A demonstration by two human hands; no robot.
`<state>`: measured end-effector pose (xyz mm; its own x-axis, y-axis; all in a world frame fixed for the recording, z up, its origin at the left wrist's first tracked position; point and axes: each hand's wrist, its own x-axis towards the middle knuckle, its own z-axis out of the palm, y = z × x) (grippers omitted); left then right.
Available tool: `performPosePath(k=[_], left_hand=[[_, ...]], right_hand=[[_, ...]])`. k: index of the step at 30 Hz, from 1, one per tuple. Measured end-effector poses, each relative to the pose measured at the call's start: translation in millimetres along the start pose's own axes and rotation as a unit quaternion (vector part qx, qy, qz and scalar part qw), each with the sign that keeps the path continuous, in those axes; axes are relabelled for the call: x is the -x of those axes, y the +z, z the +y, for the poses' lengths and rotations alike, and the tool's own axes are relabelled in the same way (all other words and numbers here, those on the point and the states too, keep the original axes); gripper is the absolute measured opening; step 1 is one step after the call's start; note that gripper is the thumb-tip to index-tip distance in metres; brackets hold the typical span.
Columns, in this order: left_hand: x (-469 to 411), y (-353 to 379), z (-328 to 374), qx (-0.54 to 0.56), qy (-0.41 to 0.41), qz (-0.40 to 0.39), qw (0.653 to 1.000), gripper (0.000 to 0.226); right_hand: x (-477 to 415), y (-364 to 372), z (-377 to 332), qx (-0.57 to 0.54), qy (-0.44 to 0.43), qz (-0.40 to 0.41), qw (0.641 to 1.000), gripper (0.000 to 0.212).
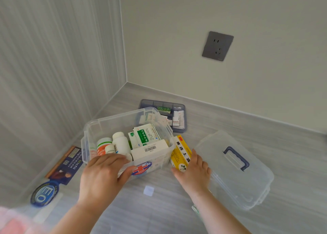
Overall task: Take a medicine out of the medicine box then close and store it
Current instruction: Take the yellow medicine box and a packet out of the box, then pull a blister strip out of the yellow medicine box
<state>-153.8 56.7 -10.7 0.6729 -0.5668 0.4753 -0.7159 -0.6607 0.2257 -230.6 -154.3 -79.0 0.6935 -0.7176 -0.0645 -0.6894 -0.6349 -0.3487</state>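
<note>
Medicine box (123,122) sits open on the grey surface (230,120), near the corner of the room. It is clear plastic w/ a red cross sticker on the front, and it is full of white bottles and packets. The left hand (104,173) has its grip on the front rim of the box, thumb outside, fingers curled over the edge. The right hand (192,171) rests on a yellow medicine pack (180,152) that lies just beside the box, on its right. Fingers are flat and loose on the pack, not squeezing it (so I think the medicine is out already).

Next job is prob. closing up. The inner tray (178,117) waits behind the box and the clear lid (235,168) w/ the blue handle lies to the right. Put the tray in first, flat, then the lid. Keep one hand on the box so it does not slide.

Walls are pale, w/ a grey socket (217,46) on the right one. A dark booklet (69,163) and a round blue sticker (44,194) lie at the left.
</note>
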Motion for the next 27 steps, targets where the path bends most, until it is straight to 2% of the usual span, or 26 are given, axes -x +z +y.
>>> performPosePath(k=[3,7,9,12,14,17,19,21,24,27], left_hand=[[0,-3,-1,0.012,0.009,-0.008,1.000,0.073],[-1,-9,-2,0.042,0.006,-0.057,0.997,0.075],[-2,-13,-4,0.067,0.001,-0.083,0.994,0.072],[-4,-14,-1,0.123,-0.003,-0.069,0.990,0.061],[-9,-16,10,0.152,0.032,-0.046,0.987,0.065],[-18,-21,42,0.153,0.139,-0.034,0.978,0.048],[-22,-19,68,0.130,0.232,-0.059,0.962,0.063],[-26,-15,94,0.074,0.288,-0.105,0.949,0.092],[-33,-11,128,0.018,0.252,-0.185,0.950,0.115],[-30,1,148,0.032,0.182,-0.263,0.947,0.110]], right_hand=[[3,2,2,0.019,0.018,-0.001,1.000,0.090],[5,-16,2,-0.057,0.046,0.009,0.997,0.085],[11,-33,5,-0.068,0.044,0.033,0.996,0.082],[24,-65,15,-0.072,0.041,0.080,0.993,0.078],[35,-87,24,-0.074,0.015,0.100,0.992,0.077],[53,-118,34,-0.055,-0.089,0.076,0.992,0.079],[64,-132,37,-0.025,-0.159,0.033,0.986,0.082],[74,-140,40,-0.010,-0.210,-0.013,0.978,0.083],[81,-150,51,-0.030,-0.270,-0.061,0.960,0.079],[83,-161,71,-0.123,-0.273,-0.119,0.947,0.085]])
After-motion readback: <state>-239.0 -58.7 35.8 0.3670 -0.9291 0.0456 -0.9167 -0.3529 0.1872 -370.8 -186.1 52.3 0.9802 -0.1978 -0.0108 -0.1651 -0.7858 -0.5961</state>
